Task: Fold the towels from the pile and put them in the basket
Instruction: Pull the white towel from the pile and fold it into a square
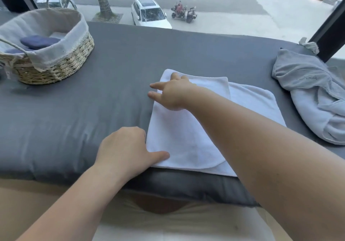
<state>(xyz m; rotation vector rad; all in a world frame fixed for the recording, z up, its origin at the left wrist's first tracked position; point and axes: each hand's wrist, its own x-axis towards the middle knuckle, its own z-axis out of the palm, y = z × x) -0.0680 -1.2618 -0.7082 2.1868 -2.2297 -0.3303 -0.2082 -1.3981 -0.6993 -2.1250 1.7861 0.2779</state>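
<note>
Left hand (pixel 123 147) pinches, right hand (pixel 172 95) rests on, a white half-folded towel (pixel 179 136).

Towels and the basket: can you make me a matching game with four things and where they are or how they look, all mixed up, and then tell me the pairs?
Things:
1. white towel
2. grey towel
3. blue towel
4. basket

Places or states:
A. folded, inside the basket
B. crumpled, at the right
C. flat in the middle, touched by the left hand and the right hand
D. woven, cloth-lined, at the far left

Pairs: 1-C, 2-B, 3-A, 4-D.
</note>
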